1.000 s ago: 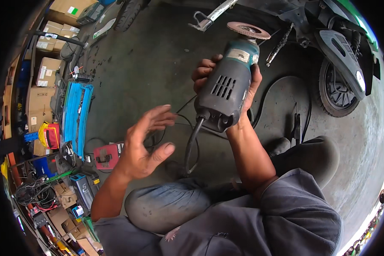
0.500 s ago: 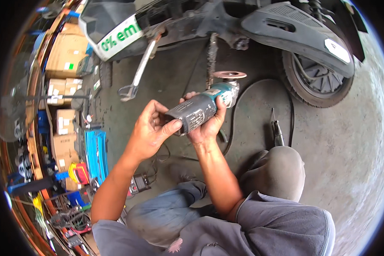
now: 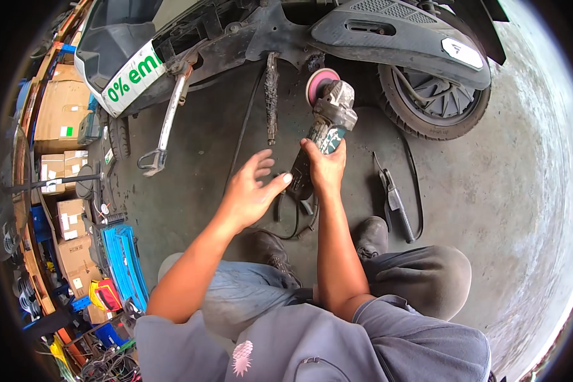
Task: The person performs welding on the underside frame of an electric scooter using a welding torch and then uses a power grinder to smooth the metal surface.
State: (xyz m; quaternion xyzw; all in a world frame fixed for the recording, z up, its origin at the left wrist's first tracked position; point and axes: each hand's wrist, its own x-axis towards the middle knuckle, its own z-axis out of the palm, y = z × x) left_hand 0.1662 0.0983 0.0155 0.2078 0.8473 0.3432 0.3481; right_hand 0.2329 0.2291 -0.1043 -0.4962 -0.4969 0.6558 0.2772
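Observation:
An angle grinder with a teal and dark body points away from me, its reddish disc tilted at the far end. My right hand is wrapped round its body. Beside the rear of the grinder, my left hand has its fingers spread, the thumb close to the housing; whether the thumb touches it I cannot tell. Just beyond the disc is the dark underside of a scooter. A rough, crusted metal bar sticks out from it toward me, left of the grinder.
Left of the bar, a silver side stand extends from the scooter; its wheel is at the right. A welding electrode holder with a cable lies on the floor. Cardboard boxes and blue folded panels line the left side.
My left hand has come off the grinder's rear and opened. The grinder, in my right hand, has turned to point farther forward, its disc now tilted. The view has shifted right.

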